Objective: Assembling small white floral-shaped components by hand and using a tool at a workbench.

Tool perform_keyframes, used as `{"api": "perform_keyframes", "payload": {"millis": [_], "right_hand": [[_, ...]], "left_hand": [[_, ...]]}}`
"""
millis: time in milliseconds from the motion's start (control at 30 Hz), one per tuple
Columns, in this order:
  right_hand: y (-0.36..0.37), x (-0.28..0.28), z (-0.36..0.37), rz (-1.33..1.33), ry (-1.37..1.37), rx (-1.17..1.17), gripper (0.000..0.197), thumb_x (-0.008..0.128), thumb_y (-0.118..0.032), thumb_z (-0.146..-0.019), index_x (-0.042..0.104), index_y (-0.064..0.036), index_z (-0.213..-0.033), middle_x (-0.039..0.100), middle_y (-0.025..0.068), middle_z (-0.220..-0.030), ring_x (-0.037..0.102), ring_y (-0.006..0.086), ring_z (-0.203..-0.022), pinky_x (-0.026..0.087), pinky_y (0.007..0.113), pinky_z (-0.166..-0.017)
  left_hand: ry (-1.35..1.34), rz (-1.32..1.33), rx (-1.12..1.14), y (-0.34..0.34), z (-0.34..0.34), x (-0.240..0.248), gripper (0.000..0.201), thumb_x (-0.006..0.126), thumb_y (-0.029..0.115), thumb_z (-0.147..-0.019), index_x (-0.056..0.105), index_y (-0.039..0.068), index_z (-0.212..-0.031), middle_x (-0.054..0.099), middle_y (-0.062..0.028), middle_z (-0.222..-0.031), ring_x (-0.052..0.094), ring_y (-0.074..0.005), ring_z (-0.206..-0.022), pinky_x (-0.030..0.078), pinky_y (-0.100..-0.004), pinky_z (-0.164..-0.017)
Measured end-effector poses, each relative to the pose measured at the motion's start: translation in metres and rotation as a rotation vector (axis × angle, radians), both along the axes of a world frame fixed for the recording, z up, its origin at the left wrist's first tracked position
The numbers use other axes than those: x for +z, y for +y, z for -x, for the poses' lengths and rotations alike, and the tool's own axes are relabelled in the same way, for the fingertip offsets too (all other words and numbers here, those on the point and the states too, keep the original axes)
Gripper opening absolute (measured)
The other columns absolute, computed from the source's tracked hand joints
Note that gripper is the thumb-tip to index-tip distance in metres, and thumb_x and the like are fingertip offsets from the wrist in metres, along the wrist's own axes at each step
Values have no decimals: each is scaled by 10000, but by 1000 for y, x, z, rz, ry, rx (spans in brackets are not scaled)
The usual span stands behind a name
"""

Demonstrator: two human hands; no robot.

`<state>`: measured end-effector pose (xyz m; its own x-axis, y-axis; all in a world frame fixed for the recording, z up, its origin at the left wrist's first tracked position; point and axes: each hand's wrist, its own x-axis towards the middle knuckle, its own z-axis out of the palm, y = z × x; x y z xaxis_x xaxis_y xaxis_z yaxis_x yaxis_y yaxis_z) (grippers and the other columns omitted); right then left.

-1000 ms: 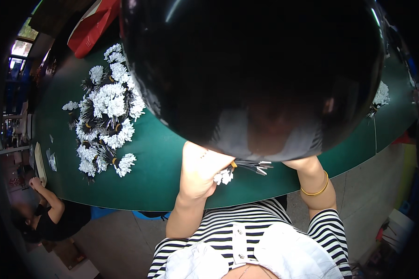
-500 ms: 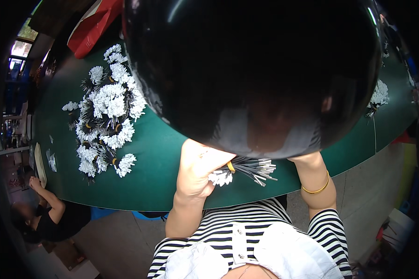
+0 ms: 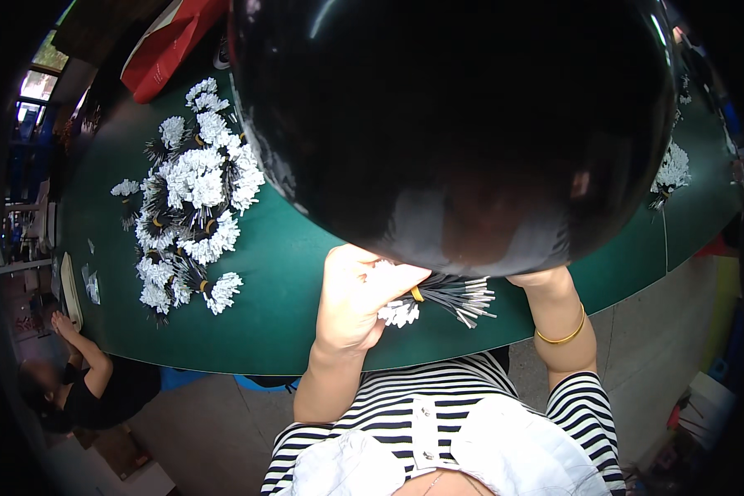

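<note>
My left hand (image 3: 349, 299) is closed around a bundle of black wires (image 3: 453, 296) with white connector ends, just above the table's near edge. A yellow band (image 3: 417, 293) ties the bundle close to my thumb. The white ends show below my fingers, and the loose wire tips fan out to the right. Of my right hand (image 3: 542, 279) only the heel and wrist show, right of the wire tips. Its fingers are hidden behind a large glossy black shape (image 3: 463, 124) that covers the upper middle of the view.
A heap of similar white-ended wire bundles (image 3: 197, 178) lies on the green table (image 3: 281, 322) at the left. Another bundle (image 3: 674, 165) lies far right. A red bag (image 3: 161, 62) sits at the far left. Another person (image 3: 99, 384) in black is at the table's left end.
My left hand and the wire bundle have shifted slightly to the right and up. The black shape has moved a little too. The heap looks unchanged.
</note>
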<state>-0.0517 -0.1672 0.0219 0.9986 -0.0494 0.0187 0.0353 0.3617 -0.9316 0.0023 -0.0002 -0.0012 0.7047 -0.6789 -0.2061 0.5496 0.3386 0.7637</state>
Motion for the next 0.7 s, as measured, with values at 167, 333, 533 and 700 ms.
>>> {"api": "perform_keyframes", "payload": {"millis": [167,333,533,700], "right_hand": [[6,-13,-1,92,-83,-47,142,628,-100,-794,631,24,-864,621,44,-744,541,71,-692,432,201,-641],[1,-13,-1,224,-36,-63,129,653,-117,-773,642,5,-811,604,19,-705,495,51,-647,392,191,-583],[4,1,1,336,39,-141,152,651,-133,-775,641,14,-816,609,29,-689,496,47,-595,394,193,-543],[5,-9,2,270,56,-169,166,654,-136,-772,642,20,-828,617,42,-691,506,50,-590,402,200,-537]], "left_hand": [[-39,-4,-36,-1,1,-1,131,630,-96,-686,635,-64,-813,626,-71,-721,557,-75,-589,425,-171,-551],[-59,-128,-5,-4,3,8,67,579,-82,-710,538,-28,-710,542,-61,-747,494,-100,-662,390,-212,-627],[-53,-39,83,1,3,-5,44,557,-22,-752,535,-58,-737,532,-91,-768,486,-127,-712,385,-232,-674],[-55,-55,147,0,4,-4,109,560,13,-764,548,-93,-745,543,-125,-791,494,-149,-738,387,-238,-698]]}}
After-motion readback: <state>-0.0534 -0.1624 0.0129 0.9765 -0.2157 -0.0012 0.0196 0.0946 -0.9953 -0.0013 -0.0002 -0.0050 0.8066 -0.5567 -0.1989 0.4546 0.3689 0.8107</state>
